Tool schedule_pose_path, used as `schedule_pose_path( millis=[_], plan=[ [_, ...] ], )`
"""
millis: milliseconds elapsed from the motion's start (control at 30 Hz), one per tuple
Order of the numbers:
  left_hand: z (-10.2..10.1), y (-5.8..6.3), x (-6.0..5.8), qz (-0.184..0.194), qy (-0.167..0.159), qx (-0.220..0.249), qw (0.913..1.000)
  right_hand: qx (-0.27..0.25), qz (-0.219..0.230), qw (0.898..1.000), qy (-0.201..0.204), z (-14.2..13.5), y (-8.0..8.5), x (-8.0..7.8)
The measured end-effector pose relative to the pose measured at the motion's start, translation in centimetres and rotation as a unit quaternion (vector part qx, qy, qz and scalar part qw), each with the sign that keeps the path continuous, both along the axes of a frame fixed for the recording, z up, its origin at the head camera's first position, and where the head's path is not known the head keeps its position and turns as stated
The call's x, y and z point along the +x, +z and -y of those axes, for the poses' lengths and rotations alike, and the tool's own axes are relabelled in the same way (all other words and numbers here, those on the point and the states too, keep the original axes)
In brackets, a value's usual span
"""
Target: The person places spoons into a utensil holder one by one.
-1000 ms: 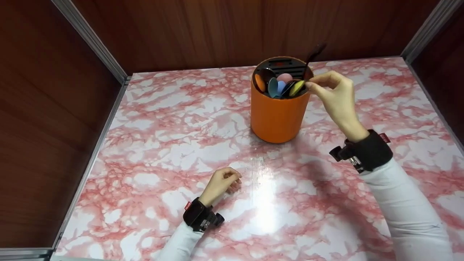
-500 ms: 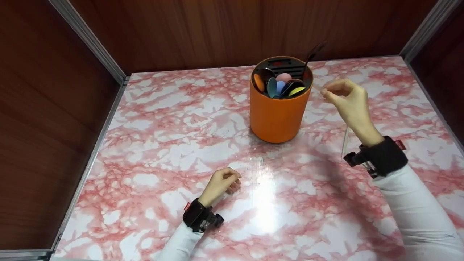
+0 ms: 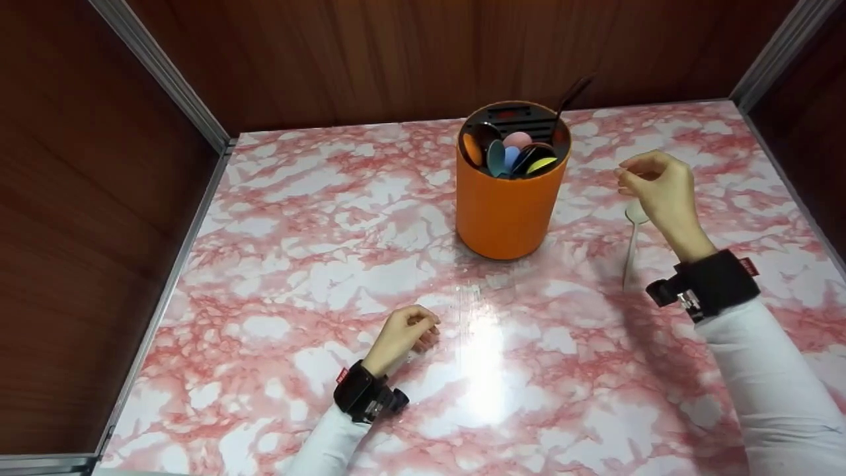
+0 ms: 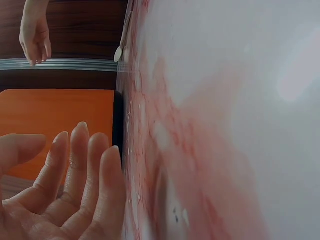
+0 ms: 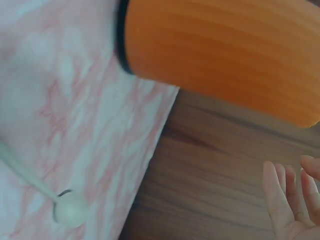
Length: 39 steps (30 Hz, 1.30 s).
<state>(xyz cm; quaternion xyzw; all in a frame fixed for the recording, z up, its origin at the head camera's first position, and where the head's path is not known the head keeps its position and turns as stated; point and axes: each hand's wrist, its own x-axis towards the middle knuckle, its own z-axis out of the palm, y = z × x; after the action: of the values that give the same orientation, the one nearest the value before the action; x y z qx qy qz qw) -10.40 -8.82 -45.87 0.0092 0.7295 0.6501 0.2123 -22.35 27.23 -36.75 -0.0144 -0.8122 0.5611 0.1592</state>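
An orange cylindrical utensil holder [image 3: 505, 218] stands upright, with several coloured spoon and utensil heads in its top, among them a yellow one [image 3: 542, 164]. To its right, above the table, hovers my right hand [image 3: 664, 195], holding nothing, its fingers loosely bent and apart from the holder. A pale spoon [image 3: 632, 248] lies on the table just below that hand; it also shows in the right wrist view, its round bowl [image 5: 71, 209] near the bottom. My left hand [image 3: 402, 334] rests at the near middle of the table, fingers relaxed, touching no object.
A thin dark handle [image 3: 574, 92] sticks up from the holder's back right. Brown wood-grain panels [image 3: 370, 59] wall the table at the back and both sides, joined by metal corner rails [image 3: 175, 76]. The tabletop [image 3: 317, 277] has a red-and-white marbled surface.
My right hand has let go of the yellow utensil, which sits lower in the holder, and has moved right, away from the rim. The pale spoon has come into view. My left hand stays still.
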Motion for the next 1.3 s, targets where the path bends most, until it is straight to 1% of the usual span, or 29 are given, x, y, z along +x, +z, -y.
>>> schedule_pose_path(
  millis=[133,200,300,367,400,467,567,633,700,767,833,967,1200,1300],
  plan=[
    [-0.1,-0.1,0.0,0.002,0.002,-0.002,1.0000,0.009,0.030,0.999,-0.012,-1.1,-0.8,-0.5],
    [-0.2,-0.1,0.1,-0.001,0.001,-0.005,1.0000,0.025,0.040,0.999,-0.020,-1.5,-1.2,-0.7],
    [-0.2,-0.1,0.1,-0.002,0.001,-0.005,1.0000,0.053,0.044,0.997,-0.026,-2.2,-2.0,-1.0],
    [-0.2,-0.1,0.0,-0.002,0.001,-0.006,1.0000,0.066,0.033,0.997,-0.022,-2.7,-2.8,-1.3],
    [-0.2,-0.1,0.0,-0.002,0.001,-0.006,1.0000,0.064,0.030,0.997,-0.018,-3.0,-3.3,-1.5],
    [-0.2,-0.1,0.0,-0.001,0.000,-0.005,1.0000,0.014,0.027,1.000,-0.002,-4.2,-5.0,-2.4],
    [-0.2,-0.1,0.0,0.001,0.000,-0.003,1.0000,0.016,0.030,0.999,0.005,-4.8,-5.9,-2.8],
    [-0.2,-0.1,0.0,0.003,0.000,-0.003,1.0000,0.036,0.037,0.999,-0.002,-4.9,-6.1,-2.7],
    [-0.2,0.0,0.0,0.006,0.000,-0.002,1.0000,0.106,0.047,0.993,-0.012,-4.2,-5.2,-1.9],
    [-0.2,0.0,0.0,-0.001,-0.003,-0.012,0.9999,0.140,0.060,0.988,-0.017,-4.1,-5.1,-1.6],
    [-0.1,0.1,0.0,-0.011,-0.007,-0.023,0.9996,0.163,0.070,0.984,-0.013,-4.1,-5.1,-1.4],
    [-0.1,0.2,-0.1,-0.020,-0.012,-0.038,0.9990,0.188,0.080,0.979,-0.009,-4.4,-5.9,-1.3],
    [-0.1,0.1,-0.1,-0.015,-0.007,-0.031,0.9994,0.221,0.106,0.969,-0.027,-5.3,-7.1,-1.2],
    [-0.1,0.1,-0.1,-0.013,-0.006,-0.027,0.9995,0.228,0.111,0.967,-0.034,-5.6,-7.7,-1.2]
  ],
)
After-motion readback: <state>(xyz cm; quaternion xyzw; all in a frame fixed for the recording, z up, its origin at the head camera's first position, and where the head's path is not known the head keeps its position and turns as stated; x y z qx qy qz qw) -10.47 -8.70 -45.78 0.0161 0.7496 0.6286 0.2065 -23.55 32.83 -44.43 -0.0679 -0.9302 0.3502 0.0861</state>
